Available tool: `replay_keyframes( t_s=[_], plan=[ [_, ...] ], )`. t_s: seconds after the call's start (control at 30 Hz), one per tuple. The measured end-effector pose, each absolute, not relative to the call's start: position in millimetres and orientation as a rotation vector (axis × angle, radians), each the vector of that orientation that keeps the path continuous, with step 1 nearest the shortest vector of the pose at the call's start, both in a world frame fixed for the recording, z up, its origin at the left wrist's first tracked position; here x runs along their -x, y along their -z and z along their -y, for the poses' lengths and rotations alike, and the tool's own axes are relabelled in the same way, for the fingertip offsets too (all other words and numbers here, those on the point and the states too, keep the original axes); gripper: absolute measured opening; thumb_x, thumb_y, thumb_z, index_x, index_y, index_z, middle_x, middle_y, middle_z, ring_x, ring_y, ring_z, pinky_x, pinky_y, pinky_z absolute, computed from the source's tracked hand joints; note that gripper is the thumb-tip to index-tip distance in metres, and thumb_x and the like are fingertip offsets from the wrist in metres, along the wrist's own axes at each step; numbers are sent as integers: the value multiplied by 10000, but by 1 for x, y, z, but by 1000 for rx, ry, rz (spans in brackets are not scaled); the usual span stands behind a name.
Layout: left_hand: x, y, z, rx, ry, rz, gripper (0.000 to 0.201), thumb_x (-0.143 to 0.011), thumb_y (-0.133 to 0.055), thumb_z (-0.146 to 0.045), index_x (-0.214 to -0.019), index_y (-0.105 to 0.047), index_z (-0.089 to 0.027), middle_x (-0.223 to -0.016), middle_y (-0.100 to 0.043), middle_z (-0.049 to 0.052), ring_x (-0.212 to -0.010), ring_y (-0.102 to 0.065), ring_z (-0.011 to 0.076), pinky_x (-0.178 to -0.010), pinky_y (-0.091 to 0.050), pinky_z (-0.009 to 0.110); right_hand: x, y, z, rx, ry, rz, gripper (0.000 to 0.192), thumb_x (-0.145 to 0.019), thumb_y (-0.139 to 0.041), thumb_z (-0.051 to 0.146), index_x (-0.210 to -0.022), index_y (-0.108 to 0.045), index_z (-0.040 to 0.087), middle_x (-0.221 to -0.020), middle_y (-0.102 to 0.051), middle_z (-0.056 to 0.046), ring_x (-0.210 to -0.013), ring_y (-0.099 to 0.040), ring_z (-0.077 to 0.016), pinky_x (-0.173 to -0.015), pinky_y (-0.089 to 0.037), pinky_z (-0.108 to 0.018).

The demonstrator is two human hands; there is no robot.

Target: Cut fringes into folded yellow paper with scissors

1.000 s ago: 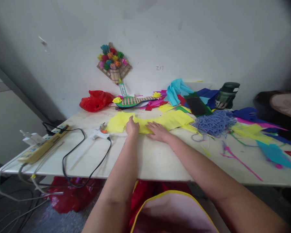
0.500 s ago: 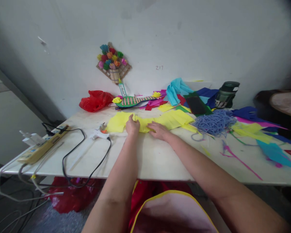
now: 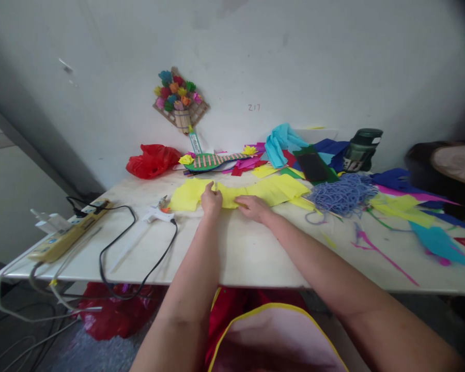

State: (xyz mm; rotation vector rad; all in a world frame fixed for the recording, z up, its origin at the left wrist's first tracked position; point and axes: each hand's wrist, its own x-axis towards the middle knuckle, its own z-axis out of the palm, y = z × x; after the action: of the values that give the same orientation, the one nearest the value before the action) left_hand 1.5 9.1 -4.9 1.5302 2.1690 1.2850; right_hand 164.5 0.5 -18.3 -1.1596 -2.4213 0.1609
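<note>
A long strip of yellow crepe paper (image 3: 273,191) lies crosswise on the table in front of me. Over its left part, my left hand (image 3: 212,200) is closed on the paper, index finger and thumb showing at the top. My right hand (image 3: 253,207) pinches the strip's lower edge near the middle, fingers drawn together. Between the two hands the paper is slightly bunched. To the left, a white glue gun (image 3: 159,213) rests on the table close to the strip's end.
A power strip (image 3: 72,230) with plugs and cords sits at the left edge. Purple-blue yarn (image 3: 343,195), a dark phone (image 3: 312,166), a green bottle (image 3: 362,151) and coloured paper scraps fill the right. Behind are a red bag (image 3: 154,161) and a green woven craft piece (image 3: 217,162).
My right hand's fingers have drawn closer together on the strip's lower edge, which has shifted slightly away from me. My left hand has barely moved.
</note>
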Motion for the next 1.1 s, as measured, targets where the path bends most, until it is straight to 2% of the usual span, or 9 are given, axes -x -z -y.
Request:
replay_keyframes(
  t_s=[0.13,0.43,0.67,0.9,1.1],
  plan=[
    [-1,3,-8,-1505,-1244,-2218,478,-721,-446,-122,-1196,-495,-156,-826,-662,65,-872,-597,181,-803,-423,259,-166,20,-1,1183,-182,2414,367,-772,-468,287,-1105,-597,203,-1166,-584,-17,-1063,-536,-170,-907,-411,-286],
    [0,2,-6,-1519,-1220,-2235,464,-728,-431,-97,-1182,-512,-143,-861,-657,87,-900,-591,186,-823,-417,261,-166,24,-2,1152,-98,2399,350,-735,-512,266,-1062,-622,212,-1120,-612,-25,-1041,-546,-188,-894,-419,-305],
    [0,1,-4,-1538,-1180,-2272,461,-740,-425,-104,-1192,-504,-156,-870,-651,99,-904,-587,208,-795,-429,288,-167,22,-3,1166,-178,2396,334,-762,-476,219,-1061,-623,231,-1134,-604,-8,-1056,-540,-179,-901,-415,-305],
    [1,2,-5,-1532,-1189,-2263,458,-734,-430,-113,-1182,-513,-160,-853,-653,91,-893,-587,215,-778,-434,298,-167,19,-3,1138,-249,2377,356,-746,-472,181,-1067,-623,202,-1145,-596,-37,-1076,-528,-204,-917,-406,-340],
    [1,1,-5,-1484,-1268,-2204,447,-721,-476,-149,-1165,-528,-144,-830,-660,85,-892,-586,214,-797,-424,295,-169,25,-14,1047,-419,2187,408,-696,-437,77,-1044,-633,163,-1165,-581,-53,-1106,-506,-179,-976,-366,-324]
  ],
)
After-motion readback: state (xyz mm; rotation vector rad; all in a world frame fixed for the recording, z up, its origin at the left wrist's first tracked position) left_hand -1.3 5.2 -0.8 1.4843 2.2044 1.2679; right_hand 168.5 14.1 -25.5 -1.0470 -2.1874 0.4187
